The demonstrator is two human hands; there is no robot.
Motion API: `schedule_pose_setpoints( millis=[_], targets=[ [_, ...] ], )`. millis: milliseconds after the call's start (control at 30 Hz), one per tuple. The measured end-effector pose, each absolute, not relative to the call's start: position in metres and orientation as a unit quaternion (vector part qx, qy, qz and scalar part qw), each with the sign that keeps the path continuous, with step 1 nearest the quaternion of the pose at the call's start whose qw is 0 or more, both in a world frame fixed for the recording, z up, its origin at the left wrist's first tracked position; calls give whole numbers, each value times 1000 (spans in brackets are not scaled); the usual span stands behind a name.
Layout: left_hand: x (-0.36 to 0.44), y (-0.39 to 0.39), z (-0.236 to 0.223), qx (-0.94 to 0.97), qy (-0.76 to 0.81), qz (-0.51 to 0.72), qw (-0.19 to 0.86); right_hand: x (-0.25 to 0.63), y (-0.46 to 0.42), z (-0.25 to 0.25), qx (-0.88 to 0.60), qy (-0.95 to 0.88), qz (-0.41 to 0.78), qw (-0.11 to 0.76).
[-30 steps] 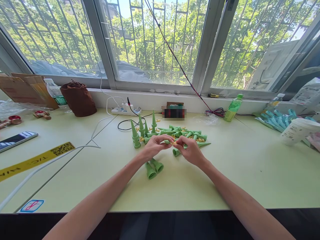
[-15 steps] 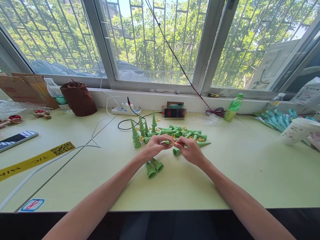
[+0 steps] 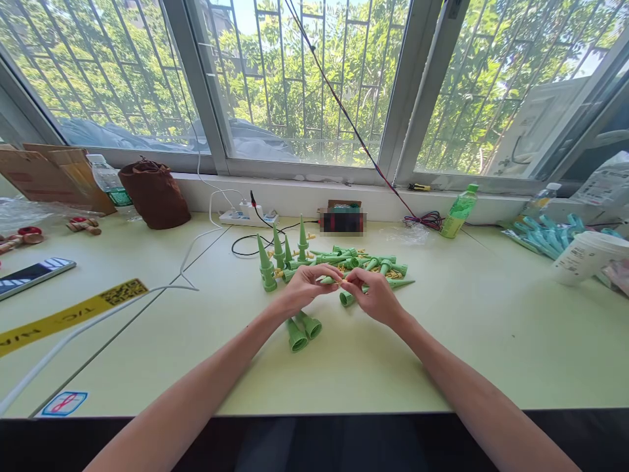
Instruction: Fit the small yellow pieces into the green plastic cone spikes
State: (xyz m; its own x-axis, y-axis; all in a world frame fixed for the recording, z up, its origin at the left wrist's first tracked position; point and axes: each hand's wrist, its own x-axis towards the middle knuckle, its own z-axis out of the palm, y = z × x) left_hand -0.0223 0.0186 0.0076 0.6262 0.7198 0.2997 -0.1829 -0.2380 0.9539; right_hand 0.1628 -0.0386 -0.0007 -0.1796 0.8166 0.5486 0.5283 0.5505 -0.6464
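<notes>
Over the middle of the table, my left hand (image 3: 307, 285) is closed around a green plastic watering spike (image 3: 328, 280), its pointed end showing between the fingers. My right hand (image 3: 371, 292) meets it, thumb and fingertips pinched on a small yellow valve (image 3: 341, 282) at the spike; the fingers hide most of it. Behind both hands lies a pile of green spikes (image 3: 351, 254) mixed with yellow valves (image 3: 393, 275). Several assembled spikes (image 3: 266, 265) stand upright to the left. Nearer me, two spikes (image 3: 297, 337) lie with their open ends facing me.
A power strip (image 3: 270, 217) and a black cable lie behind the spikes. A green bottle (image 3: 459, 211) and a white cup (image 3: 590, 257) stand right. At left are a brown pouch (image 3: 154, 195), a phone (image 3: 37, 276), yellow tape (image 3: 73, 316) and a white cable (image 3: 83, 321).
Both hands stay in nearly the same place, still pinched together. The spike between them has shifted only very slightly.
</notes>
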Motion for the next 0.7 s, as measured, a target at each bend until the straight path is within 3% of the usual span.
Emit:
schedule_pose_setpoints(
  millis=[700],
  targets=[
    [-22, 17, 9, 692, 205, 379, 578, 165, -37, -5, -457, -765, 141, 432]
  ],
)
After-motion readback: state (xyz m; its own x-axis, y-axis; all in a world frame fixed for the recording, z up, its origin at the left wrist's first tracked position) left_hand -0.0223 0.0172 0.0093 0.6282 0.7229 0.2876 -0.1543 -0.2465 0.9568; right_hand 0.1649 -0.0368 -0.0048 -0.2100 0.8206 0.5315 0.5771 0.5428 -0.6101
